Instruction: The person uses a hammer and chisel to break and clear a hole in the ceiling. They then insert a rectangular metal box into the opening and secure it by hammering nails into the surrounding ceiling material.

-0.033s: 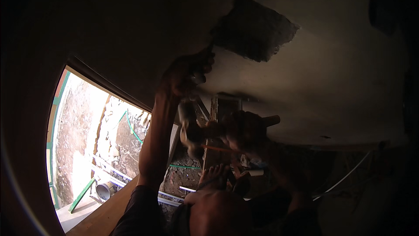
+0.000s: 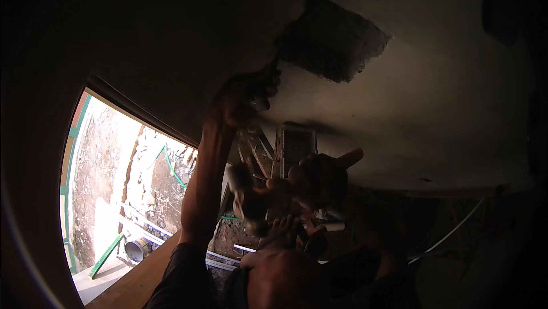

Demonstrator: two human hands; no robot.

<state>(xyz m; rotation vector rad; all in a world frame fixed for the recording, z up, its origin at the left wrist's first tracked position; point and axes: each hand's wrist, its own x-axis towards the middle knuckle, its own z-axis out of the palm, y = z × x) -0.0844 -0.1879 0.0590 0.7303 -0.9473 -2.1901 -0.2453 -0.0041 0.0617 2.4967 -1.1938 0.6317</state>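
My left hand is raised, gripping a dark chisel-like tool at the lower-left edge of a rough dark patch in the pale wall. My right hand is closed round the wooden handle of a hammer. The blurred hammer head hangs below and left of my left wrist. My bare foot shows beneath the hammer, on something I cannot make out in the shadow.
A bright opening at left shows rough ground, a grey pipe and green strips. A wooden board runs along the lower left. Pale conduits or cables lie in the dark lower right.
My right hand and the hammer have moved down and slightly left, away from the chisel-like tool. My left hand stays at the patch.
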